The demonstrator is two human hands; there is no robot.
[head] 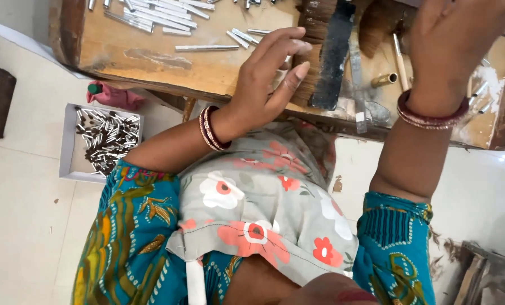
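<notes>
Head view: left hand point(269, 73) hovers unclenched at bench edge point(151, 85); right hand point(453, 45) partly cropped, grip probably unreadable.

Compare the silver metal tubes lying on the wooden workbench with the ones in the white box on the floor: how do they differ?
The silver metal tubes on the wooden workbench are long and lie mostly side by side; the tubes in the white box look much shorter and sit in a jumbled heap. The bench tubes lie near the left hand; the boxed ones sit down on the pale floor. Both are shiny and slim.
</notes>
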